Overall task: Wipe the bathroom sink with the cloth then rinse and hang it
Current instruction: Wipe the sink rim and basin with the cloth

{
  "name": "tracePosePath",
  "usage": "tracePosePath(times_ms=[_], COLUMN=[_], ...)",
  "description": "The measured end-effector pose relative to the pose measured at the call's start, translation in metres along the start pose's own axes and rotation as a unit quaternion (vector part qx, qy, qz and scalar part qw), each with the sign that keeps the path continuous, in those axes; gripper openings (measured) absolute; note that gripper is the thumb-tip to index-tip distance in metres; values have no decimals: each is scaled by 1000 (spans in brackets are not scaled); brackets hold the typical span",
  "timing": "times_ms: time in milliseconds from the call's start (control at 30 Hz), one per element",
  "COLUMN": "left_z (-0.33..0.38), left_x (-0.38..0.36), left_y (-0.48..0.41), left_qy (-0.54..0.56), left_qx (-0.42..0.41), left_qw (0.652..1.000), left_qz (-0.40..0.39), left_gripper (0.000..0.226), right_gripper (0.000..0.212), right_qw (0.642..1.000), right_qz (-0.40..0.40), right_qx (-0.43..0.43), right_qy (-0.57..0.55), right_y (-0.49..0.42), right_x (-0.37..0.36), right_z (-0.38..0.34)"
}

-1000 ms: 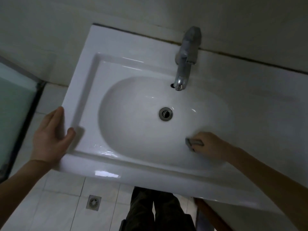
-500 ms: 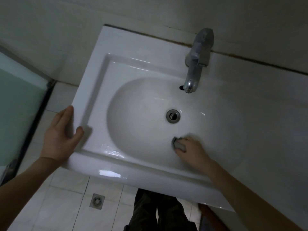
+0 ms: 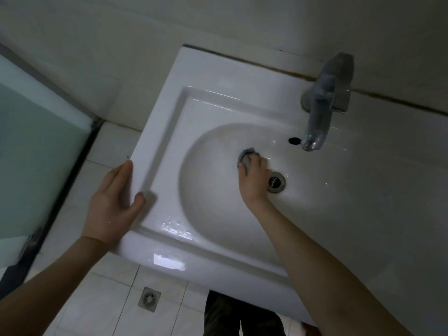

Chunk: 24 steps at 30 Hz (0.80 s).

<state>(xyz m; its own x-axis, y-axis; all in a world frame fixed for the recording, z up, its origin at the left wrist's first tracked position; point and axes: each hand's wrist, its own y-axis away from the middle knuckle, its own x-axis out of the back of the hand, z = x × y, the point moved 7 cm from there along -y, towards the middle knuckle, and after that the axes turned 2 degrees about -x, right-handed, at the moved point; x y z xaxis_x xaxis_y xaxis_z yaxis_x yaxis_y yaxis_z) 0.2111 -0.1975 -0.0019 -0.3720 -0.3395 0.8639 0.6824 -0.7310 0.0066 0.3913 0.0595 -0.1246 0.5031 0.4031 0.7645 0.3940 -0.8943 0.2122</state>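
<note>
A white ceramic sink (image 3: 206,110) fills the middle of the view. Inside its oval bowl my right hand (image 3: 253,177) holds a small grey cloth (image 3: 246,157) bunched under its fingers and presses it on the bowl's floor, just left of the metal drain (image 3: 277,181). Only the cloth's far edge shows past my fingertips. My left hand (image 3: 114,204) rests on the sink's left rim, fingers straight along the outer edge and thumb on top. A chrome tap (image 3: 320,103) stands at the back right, and no water is visible at its spout.
An overflow hole (image 3: 293,140) sits beside the spout. Pale wall runs behind the sink. A frosted glass panel (image 3: 36,151) with a dark frame stands at the left. Below are white floor tiles, a floor drain (image 3: 149,298) and dark trousers (image 3: 240,316).
My right hand has swept the cloth from the bowl's right side leftward past the drain. The view has shifted, so the sink sits further right. My left hand stays on the rim.
</note>
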Motion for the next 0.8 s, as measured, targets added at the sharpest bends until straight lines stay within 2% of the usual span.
tracePosePath(times_ms=[100, 200, 333, 633, 800], left_z=[0, -4, -7, -4, -1], left_x=[0, 0, -2, -2, -1], left_y=[0, -1, 0, 1, 4], left_qy=[-12, -5, 5, 18, 12], left_qx=[-4, 3, 5, 0, 14], left_qw=[1000, 1000, 1000, 1000, 999], left_qz=[5, -1, -4, -25, -49], left_gripper=[68, 71, 74, 70, 71], right_gripper=[31, 32, 25, 15, 26], right_qw=[990, 974, 951, 938, 928], right_qz=[-85, -166, -267, -339, -370], right_qx=[83, 87, 74, 23, -29], right_qy=[-76, -125, -135, -65, 33], right_y=[37, 69, 94, 131, 131], right_x=[-25, -33, -19, 34, 67], right_z=[-34, -40, -29, 10, 39])
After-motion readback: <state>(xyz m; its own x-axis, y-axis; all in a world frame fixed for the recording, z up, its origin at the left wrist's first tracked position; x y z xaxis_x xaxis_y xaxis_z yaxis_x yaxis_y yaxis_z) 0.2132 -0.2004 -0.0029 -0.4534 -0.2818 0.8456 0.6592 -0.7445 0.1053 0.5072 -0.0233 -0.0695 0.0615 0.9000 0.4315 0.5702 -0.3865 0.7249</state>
